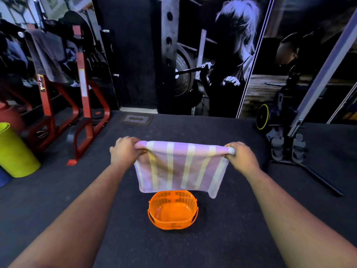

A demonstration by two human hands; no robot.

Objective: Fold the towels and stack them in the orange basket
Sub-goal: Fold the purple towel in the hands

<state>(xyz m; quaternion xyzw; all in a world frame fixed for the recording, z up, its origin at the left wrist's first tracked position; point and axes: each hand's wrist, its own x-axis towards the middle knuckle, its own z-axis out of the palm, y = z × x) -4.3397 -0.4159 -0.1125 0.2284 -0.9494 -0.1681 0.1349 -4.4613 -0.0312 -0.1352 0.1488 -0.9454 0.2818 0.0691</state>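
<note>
Striped towel (pixel 179 167), each top corner in a hand's grip, hides the orange basket (pixel 172 209) far rim.

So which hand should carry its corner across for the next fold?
Probably either: left hand and right hand each grip a top corner of the striped towel, level and symmetric above the orange basket. No visible advantage.

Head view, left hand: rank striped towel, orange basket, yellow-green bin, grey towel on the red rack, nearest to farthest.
From the left hand:
1. Striped towel: gripped at its top corner, hanging between both hands.
2. Orange basket: on the floor below the towel, to the hand's right.
3. Yellow-green bin: on the floor, far left.
4. Grey towel: draped over the red rack, back left.
</note>
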